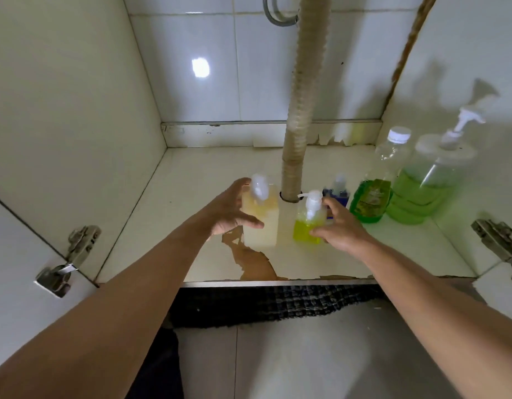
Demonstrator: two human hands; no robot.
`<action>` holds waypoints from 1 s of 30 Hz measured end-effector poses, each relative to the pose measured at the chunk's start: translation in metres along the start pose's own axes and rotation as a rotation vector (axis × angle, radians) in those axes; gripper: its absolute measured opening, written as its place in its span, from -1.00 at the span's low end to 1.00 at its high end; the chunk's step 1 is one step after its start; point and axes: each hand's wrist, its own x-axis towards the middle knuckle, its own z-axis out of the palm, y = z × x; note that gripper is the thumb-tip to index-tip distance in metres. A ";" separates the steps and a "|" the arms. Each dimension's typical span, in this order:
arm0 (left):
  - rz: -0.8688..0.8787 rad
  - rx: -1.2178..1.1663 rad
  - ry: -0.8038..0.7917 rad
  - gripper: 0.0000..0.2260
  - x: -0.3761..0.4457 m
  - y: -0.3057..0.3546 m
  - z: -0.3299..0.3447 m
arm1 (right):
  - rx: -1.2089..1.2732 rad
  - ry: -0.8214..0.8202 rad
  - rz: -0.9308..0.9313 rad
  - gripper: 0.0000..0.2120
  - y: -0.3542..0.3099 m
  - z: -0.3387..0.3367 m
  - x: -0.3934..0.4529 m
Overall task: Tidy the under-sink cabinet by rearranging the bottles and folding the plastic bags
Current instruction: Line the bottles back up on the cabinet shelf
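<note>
The left hand (234, 210) curls round the pale pump bottle (260, 217), thumb across its front and fingers behind, holding it upright just left of the drain hose (299, 110). The right hand (339, 226) grips the yellow pump bottle (308, 223) from its right side, fingertips on the body and 1 finger up near the pump neck. Both bottles appear to stand on the cabinet floor (191, 182), 1 on each side of the hose; I cannot tell whether either is lifted slightly. Gripping low on the bodies rather than by the pumps keeps them steady and the spouts clear, which suits sliding or lifting them into line.

At the front edge, the floor's facing has peeled away in a brown patch (254, 260) right below the pale bottle, so a bottle set there may rock.

Behind the right hand stands a small blue bottle (336, 191), partly hidden. Further right and back comes a row along the right wall: a green dish-soap bottle (370, 201), a clear bottle (393, 154) with a white cap, and a large pump jug (427, 185) of green liquid. That row looks already ordered, tallest at the back, so the 2 held bottles are probably the ones left to join it. No plastic bags are in view.

Hinges (82, 243) show on both sides, with the doors swung open.
</note>
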 end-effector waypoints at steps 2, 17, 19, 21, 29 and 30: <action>0.017 -0.063 0.044 -0.10 -0.008 -0.013 0.012 | 0.107 0.120 0.014 -0.34 0.008 0.010 -0.010; -0.020 0.072 0.223 -0.19 0.035 -0.030 0.025 | 0.129 0.400 0.028 -0.38 -0.003 0.062 0.024; -0.029 0.048 0.217 -0.19 0.040 -0.030 0.024 | 0.113 0.411 0.042 -0.39 -0.008 0.060 0.029; -0.035 0.037 0.213 -0.19 0.042 -0.030 0.024 | 0.096 0.421 0.051 -0.39 -0.012 0.060 0.032; -0.075 0.026 0.196 -0.19 0.043 -0.030 0.024 | 0.042 0.409 0.091 -0.35 -0.018 0.059 0.038; -0.084 0.035 0.197 -0.19 0.042 -0.028 0.025 | 0.045 0.399 0.101 -0.35 -0.018 0.060 0.036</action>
